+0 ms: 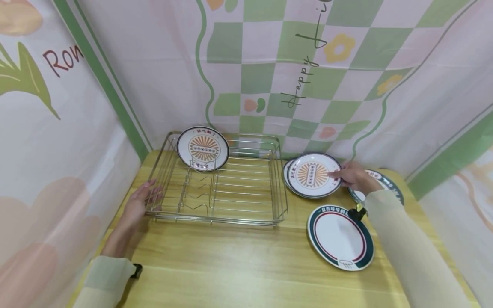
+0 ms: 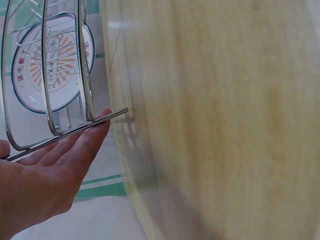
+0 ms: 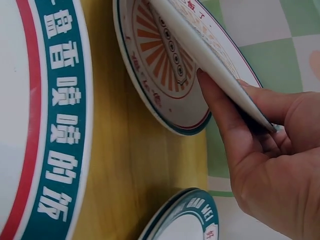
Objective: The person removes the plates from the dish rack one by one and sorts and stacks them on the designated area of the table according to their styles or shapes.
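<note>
My right hand [image 1: 356, 176] pinches the edge of a small white plate [image 1: 313, 175] with an orange sunburst print, thumb on its top face and fingers beneath. In the right wrist view this plate is tilted up from another sunburst plate [image 3: 165, 95] lying below it. My left hand [image 1: 140, 199] is at the left end of a metal wire dish rack [image 1: 242, 220]; in the left wrist view its extended fingers [image 2: 85, 145] touch the rack's end rod. Another sunburst plate [image 1: 203, 149] stands leaning in the rack's back left part.
A larger plate with a dark green rim [image 1: 340, 237] lies on the wooden table [image 1: 231, 265], in front of the sunburst plates. More green-rimmed plates [image 1: 389, 184] are stacked at the back right, partly behind my right forearm. Printed cloth [image 1: 265, 77] hangs behind the table.
</note>
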Available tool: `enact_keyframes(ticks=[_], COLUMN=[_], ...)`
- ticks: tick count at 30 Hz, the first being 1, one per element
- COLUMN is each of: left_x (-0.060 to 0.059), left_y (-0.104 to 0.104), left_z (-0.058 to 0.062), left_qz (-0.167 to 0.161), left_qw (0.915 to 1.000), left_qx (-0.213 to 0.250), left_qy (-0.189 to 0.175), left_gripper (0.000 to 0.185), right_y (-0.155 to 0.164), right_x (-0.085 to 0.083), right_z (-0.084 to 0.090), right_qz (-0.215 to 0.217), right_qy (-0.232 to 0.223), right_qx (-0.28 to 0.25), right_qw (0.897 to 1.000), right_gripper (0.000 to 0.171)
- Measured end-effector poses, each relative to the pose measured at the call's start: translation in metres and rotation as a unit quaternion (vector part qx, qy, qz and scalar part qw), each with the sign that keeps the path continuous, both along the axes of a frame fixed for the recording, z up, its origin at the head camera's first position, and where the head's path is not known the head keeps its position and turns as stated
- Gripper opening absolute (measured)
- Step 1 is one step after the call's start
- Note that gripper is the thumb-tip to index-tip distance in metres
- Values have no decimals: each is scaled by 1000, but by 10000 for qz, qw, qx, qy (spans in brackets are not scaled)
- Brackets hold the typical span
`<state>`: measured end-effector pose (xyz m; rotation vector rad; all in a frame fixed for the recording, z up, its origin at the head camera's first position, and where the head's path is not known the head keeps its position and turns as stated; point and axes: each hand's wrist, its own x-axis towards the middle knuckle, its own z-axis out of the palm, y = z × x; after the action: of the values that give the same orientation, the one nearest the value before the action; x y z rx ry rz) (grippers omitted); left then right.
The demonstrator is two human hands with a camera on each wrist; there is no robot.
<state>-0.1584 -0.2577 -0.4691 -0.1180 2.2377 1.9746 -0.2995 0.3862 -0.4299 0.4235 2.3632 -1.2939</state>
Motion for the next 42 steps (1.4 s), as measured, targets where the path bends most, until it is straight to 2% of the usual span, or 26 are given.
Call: enact_keyframes(ticks=[4,10,13,15,21,32,38,42], left_x=[0,0,0,0,0,0,0,0], left_y=[1,0,0,0,-1,0,0,0], left_z=[1,0,0,0,0,1,1,0], left_qz=[2,-16,-7,-8,-31,-11,35,39], left_qw=[10000,10000,10000,9999,9999,10000,10000,9999], left_qx=[26,19,28,42,62,63,73,95], left_qy=[-72,-85,-87,-98,-107,-72,-56,-56], left_gripper=[65,65,65,65,64,66,66,66], right_y=[0,2,3,3,0,-6,-7,-6], right_x=[2,4,5,6,5,4,5,4], right_z=[-7,-14,-17,-20,-23,-19,-20,-23], right_qz=[-92,-101,-34,49,311,471,840,997], right_qy=[16,162,396,584,928,902,1047,979], right_qx=[-163,-69,260,654,1706,2200,2596,2640], right_qw=[9998,9998,9989,9961,9805,9702,9563,9543], right_gripper=[18,17,18,21,32,35,34,35])
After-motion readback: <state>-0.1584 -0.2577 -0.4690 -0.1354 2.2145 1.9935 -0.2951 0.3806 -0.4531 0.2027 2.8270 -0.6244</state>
